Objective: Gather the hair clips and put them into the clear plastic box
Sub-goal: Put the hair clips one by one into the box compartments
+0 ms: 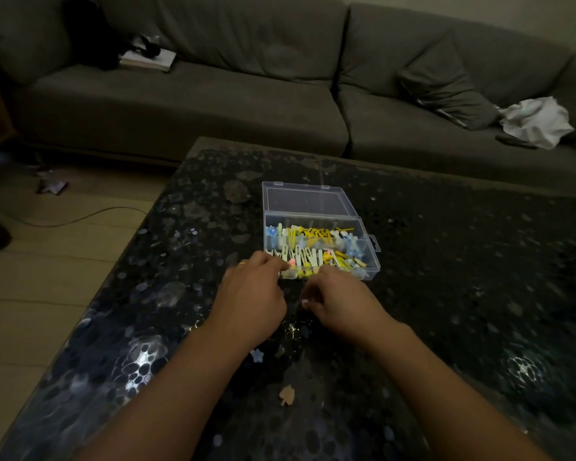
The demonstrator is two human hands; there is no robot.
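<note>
Left hand (pixel 251 294) pinches a pink clip (pixel 291 262) at the nearly full clear plastic box (pixel 369 261); right hand (pixel 338 302), fingers curled, grasp unclear; blue star clip (pixel 256 356) left on dark glossy tabletop (pixel 463 294).

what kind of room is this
Most likely a home living room: a long grey sofa with a cushion runs behind a low, dark patterned coffee table, where a clear plastic box of hair clips sits open.
</note>
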